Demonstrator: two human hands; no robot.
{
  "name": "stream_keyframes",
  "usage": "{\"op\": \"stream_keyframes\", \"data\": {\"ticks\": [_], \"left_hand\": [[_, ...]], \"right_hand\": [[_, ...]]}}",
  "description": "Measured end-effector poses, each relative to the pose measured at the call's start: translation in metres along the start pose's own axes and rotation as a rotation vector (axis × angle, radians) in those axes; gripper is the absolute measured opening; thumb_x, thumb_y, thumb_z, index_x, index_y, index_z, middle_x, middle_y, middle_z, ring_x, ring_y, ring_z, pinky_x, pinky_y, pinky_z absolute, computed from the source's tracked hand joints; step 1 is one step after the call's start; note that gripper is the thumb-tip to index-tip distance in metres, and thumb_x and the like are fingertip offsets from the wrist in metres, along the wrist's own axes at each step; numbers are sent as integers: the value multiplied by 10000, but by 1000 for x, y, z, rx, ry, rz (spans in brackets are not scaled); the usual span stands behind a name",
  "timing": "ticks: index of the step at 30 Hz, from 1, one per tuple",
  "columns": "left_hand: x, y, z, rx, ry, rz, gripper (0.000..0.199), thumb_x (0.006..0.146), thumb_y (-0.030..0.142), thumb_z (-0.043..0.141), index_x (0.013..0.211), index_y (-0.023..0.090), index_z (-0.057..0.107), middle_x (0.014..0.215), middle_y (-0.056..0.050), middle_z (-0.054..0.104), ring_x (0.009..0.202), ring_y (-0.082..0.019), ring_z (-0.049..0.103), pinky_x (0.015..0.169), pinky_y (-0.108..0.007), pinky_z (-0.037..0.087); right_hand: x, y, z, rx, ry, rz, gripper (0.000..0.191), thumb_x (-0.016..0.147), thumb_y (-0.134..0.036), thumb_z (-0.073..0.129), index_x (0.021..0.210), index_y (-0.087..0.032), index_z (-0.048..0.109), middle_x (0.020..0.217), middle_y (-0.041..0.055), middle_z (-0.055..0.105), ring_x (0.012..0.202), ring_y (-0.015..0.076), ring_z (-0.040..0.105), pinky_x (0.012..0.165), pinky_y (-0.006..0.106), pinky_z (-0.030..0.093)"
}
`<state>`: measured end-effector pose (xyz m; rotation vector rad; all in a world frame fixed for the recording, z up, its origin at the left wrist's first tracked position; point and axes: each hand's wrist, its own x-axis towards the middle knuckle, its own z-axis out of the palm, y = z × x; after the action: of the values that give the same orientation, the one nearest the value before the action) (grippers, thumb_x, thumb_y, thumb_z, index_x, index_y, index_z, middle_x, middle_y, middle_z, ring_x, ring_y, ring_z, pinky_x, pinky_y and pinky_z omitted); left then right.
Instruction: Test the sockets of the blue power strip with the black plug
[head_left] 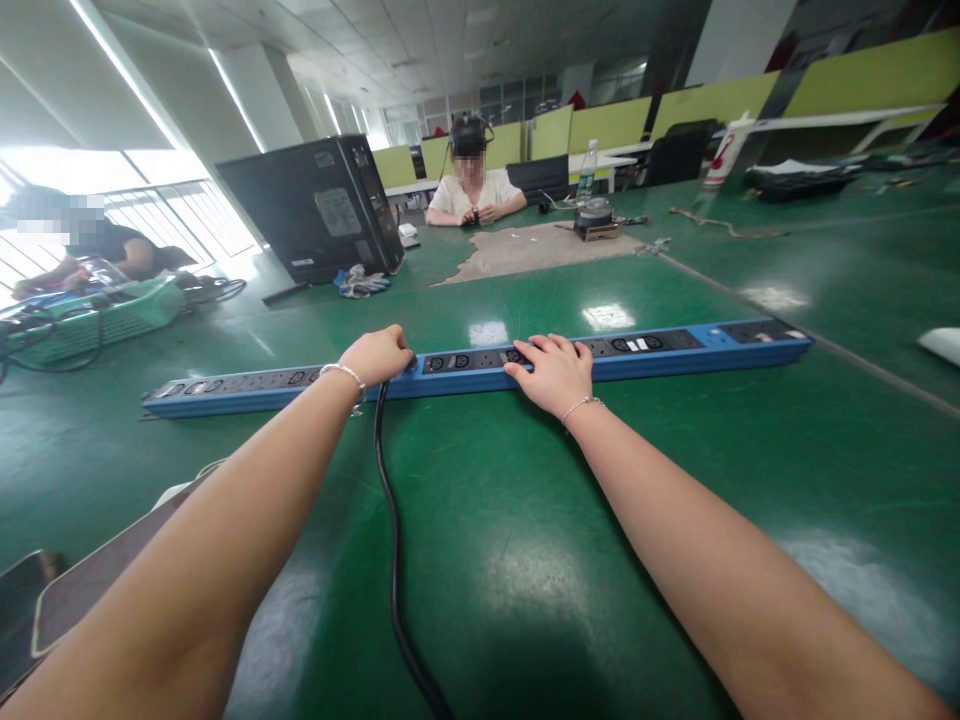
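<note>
A long blue power strip with black sockets of several kinds lies crosswise on the green table. My left hand is closed over the strip, left of its middle, around the end of a black power cord. The fingers hide that end, so I cannot tell how far it sits in a socket. From beneath this hand the cord runs down towards the near edge of the view. My right hand lies on the strip right of the middle, palm down with fingers spread, covering some sockets.
Left of my arm lie phone-like flat devices. A black computer case, gloves and a green basket stand farther back. A person sits across the table; another sits at far left. A bottle stands beyond.
</note>
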<state>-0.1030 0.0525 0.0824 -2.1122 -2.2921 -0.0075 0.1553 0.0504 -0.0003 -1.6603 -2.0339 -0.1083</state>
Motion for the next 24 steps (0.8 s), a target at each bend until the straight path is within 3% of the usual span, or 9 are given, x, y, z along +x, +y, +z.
{"op": "stream_keyframes", "data": {"ticks": [16,21,24], "left_hand": [[-15,10,19,-6,62,-47,302,836,387,380,1032,212,528,952,-144,693,906,-291,654,755,-374,475],[-15,8,12,-49,36,-40,289,817,376,420,1011,196,537,989,-155,684,940,-298,640,776,-379,467],[-17,9,-4,-125,138,-82,289,808,393,439,989,196,548,952,-138,685,924,-293,636,766,-375,465]], "right_hand": [[-1,2,-3,-21,-34,-35,474,880,-565,387,1251,-332,568,1355,12,521,1260,266,368,1024,497,201],[-2,4,-1,-13,-8,-42,452,885,-538,399,1235,-320,583,1349,15,528,1252,264,373,1023,492,201],[-2,3,0,-4,9,-38,444,885,-531,406,1226,-313,588,1340,16,538,1246,259,382,1023,492,199]]}}
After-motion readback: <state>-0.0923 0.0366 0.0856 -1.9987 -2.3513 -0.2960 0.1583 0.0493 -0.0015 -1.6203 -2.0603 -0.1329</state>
